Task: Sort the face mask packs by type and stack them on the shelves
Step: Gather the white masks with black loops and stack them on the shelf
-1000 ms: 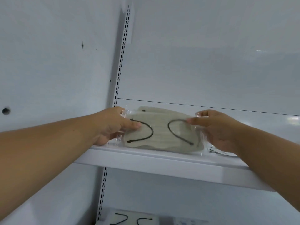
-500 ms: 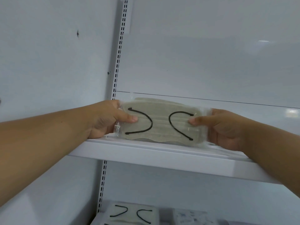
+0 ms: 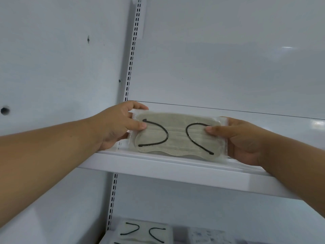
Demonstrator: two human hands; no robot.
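A clear pack of beige face masks with black ear loops [image 3: 177,136] stands tilted on its long edge at the front of the upper white shelf [image 3: 175,168]. My left hand [image 3: 116,125] grips its left end, thumb on the front. Its right end is held by my right hand [image 3: 241,140], thumb on the front and fingers behind. On the shelf below lies another beige pack with black loops [image 3: 143,233], and beside it a pale patterned pack [image 3: 207,236], blurred.
A slotted metal upright [image 3: 131,55] runs down the left of the shelf bay, next to a white side wall [image 3: 52,67]. The white back panel [image 3: 219,59] rises behind the upper shelf.
The pack has been tipped up from lying nearly flat to standing on its edge, and both hands have shifted with it toward the shelf front.
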